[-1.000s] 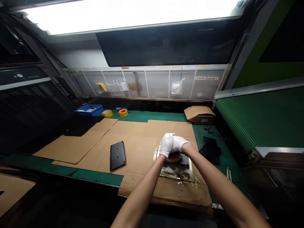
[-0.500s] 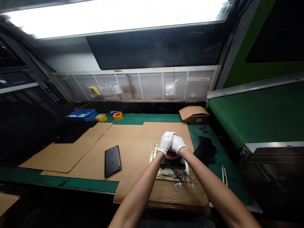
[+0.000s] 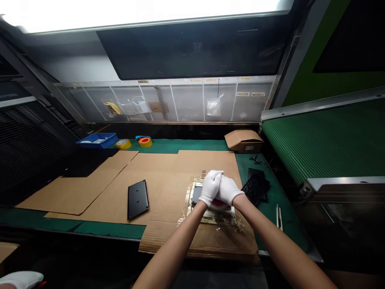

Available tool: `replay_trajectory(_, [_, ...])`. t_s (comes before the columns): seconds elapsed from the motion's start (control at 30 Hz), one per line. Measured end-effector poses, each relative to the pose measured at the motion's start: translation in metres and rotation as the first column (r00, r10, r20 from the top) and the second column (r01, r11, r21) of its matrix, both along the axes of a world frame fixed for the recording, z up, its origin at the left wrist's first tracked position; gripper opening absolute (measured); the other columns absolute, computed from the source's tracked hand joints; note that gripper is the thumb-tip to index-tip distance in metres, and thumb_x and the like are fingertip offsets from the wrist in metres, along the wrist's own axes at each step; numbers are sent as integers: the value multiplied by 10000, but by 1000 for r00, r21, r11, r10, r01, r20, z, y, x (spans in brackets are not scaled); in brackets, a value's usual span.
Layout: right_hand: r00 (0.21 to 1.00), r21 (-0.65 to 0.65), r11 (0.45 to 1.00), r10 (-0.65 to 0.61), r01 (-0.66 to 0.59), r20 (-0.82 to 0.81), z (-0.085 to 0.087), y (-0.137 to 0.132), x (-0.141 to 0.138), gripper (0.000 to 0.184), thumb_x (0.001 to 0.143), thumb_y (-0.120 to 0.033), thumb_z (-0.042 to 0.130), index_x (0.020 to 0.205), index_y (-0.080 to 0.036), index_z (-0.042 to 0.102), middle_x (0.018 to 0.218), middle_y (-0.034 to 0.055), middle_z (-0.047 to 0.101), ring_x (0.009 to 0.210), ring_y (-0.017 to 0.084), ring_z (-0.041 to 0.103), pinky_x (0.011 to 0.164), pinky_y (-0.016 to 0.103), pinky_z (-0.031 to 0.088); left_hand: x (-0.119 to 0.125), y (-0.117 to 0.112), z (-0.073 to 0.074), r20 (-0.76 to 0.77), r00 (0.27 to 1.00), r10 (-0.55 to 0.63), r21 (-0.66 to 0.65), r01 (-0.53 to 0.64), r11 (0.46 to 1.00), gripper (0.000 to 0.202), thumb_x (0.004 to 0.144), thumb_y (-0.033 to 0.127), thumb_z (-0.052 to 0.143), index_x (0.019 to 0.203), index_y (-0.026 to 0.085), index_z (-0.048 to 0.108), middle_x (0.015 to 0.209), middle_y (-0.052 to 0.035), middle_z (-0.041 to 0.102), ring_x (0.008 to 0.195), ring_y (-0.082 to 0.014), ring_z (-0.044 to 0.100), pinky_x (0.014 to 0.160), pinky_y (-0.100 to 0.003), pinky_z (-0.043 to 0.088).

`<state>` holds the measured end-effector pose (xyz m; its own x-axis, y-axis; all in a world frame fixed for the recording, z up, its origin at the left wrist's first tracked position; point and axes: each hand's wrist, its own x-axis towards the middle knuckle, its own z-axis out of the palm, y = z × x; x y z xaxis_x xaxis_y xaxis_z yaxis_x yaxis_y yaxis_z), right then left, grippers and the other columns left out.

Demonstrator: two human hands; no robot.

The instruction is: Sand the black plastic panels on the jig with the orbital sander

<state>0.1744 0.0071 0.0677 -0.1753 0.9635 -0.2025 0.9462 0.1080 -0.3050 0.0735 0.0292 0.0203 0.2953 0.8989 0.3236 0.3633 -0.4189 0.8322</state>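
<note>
My left hand (image 3: 211,186) and my right hand (image 3: 228,189), both in white gloves, are pressed together with fingers closed. Beneath them is a round red-and-white object (image 3: 219,206), mostly hidden by the gloves and wrists, so its kind cannot be made out. It sits over a dark flat panel (image 3: 196,194), part of which shows left of my left hand. Under the panel lies a worn pale board (image 3: 207,219) with clear tape along its edges. To the left, a separate black rectangular panel (image 3: 138,200) with small slots rests on the cardboard (image 3: 165,180).
On the right lie black plastic parts (image 3: 256,186) and a cutter knife (image 3: 279,217). Farther back are a cardboard box (image 3: 244,140), tape rolls (image 3: 145,142) and a blue tray (image 3: 98,140). A green conveyor (image 3: 325,136) runs along the right. Another white glove (image 3: 22,279) shows bottom left.
Both hands have moved toward me over the board with the round object. The panel's left part now shows. My view has shifted slightly, and a white glove has appeared at bottom left.
</note>
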Motion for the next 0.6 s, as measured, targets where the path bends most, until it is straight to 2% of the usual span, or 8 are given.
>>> replay_trajectory(0.1, [996, -45, 996, 75, -77, -39, 1, -7, 4, 590, 759, -270, 775, 1329, -130, 711, 1193, 145, 769, 1098, 290, 735, 934, 270, 545, 4, 2, -4, 45, 999, 10, -47, -8, 999, 363, 1007, 245, 450, 994, 211, 811, 1117, -125, 794, 1140, -329, 713, 1107, -503, 524])
replay_trajectory(0.27, [994, -2, 994, -106, 106, 26, 5, -3, 8, 649, 841, -273, 702, 1418, 7, 604, 1293, 305, 683, 1148, 381, 713, 967, 412, 552, 16, 12, -2, 95, 995, -13, -66, 19, 998, 327, 969, 228, 462, 1013, 224, 786, 1179, -127, 787, 1173, -303, 711, 1139, -481, 512])
replay_trajectory(0.4, [1000, -41, 999, 14, -15, -14, 1, -7, 20, 480, 832, -278, 736, 1289, -134, 726, 1253, 176, 745, 1128, 302, 724, 951, 297, 540, 25, 8, -4, 71, 997, -41, -61, 45, 997, 333, 986, 267, 453, 1003, 238, 784, 1156, -121, 794, 1162, -309, 713, 1122, -486, 524])
replay_trajectory(0.43, [1000, -45, 999, 21, -21, -11, -2, -7, 24, 461, 836, -271, 731, 1278, -141, 734, 1264, 172, 743, 1144, 304, 719, 960, 297, 535, 29, 6, -5, 67, 997, -43, -64, 47, 997, 348, 990, 265, 439, 1005, 231, 785, 1159, -124, 792, 1169, -310, 712, 1132, -485, 518])
replay_trajectory(0.53, [999, -31, 999, -38, 39, 30, -10, -9, 36, 498, 869, -246, 673, 1337, -77, 694, 1314, 237, 706, 1167, 347, 705, 979, 359, 532, 39, 3, -6, 59, 996, -70, -71, 74, 995, 365, 992, 246, 424, 1011, 214, 787, 1168, -130, 788, 1182, -316, 707, 1141, -487, 510])
replay_trajectory(0.6, [1000, -38, 999, -8, 9, 19, -15, -11, 40, 544, 858, -254, 677, 1374, -83, 672, 1301, 224, 715, 1154, 331, 709, 977, 347, 534, 43, 0, -6, 31, 994, -106, -71, 107, 992, 352, 991, 258, 444, 993, 214, 793, 1140, -129, 793, 1146, -328, 717, 1111, -495, 523])
